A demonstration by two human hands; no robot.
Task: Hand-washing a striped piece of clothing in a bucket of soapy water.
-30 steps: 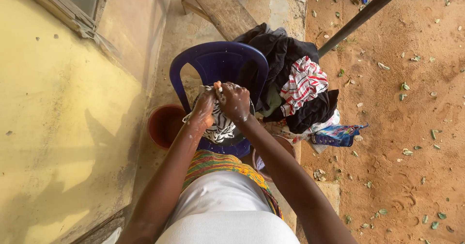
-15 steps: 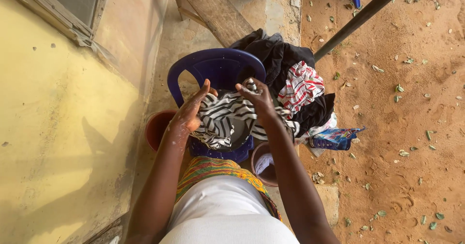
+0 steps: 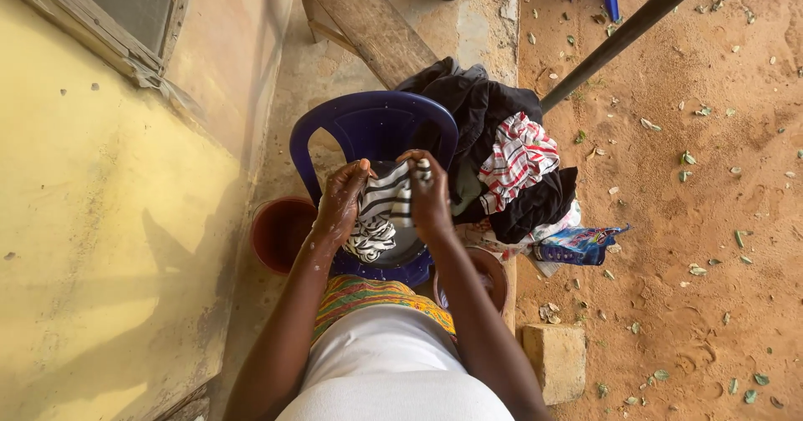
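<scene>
A black-and-white striped cloth [image 3: 378, 208] hangs wet between both hands over a dark basin [image 3: 401, 250] that sits on the seat of a blue plastic chair [image 3: 368, 120]. My left hand [image 3: 341, 199] grips the cloth's left side, with suds on the wrist. My right hand [image 3: 428, 193] grips its right side, close to the left hand. The lower part of the cloth droops into the basin.
A heap of dark and red-striped clothes [image 3: 510, 158] lies over the chair's right side. A reddish bucket [image 3: 280, 233] stands left of the chair, a brown bowl [image 3: 493, 270] right of it. A yellow wall [image 3: 109, 220] runs along the left. A sloping pole [image 3: 627, 32] crosses the sandy ground.
Half a second ago the hands held the striped cloth spread wide. They have since come together, bunching the cloth between them over the basin.
</scene>
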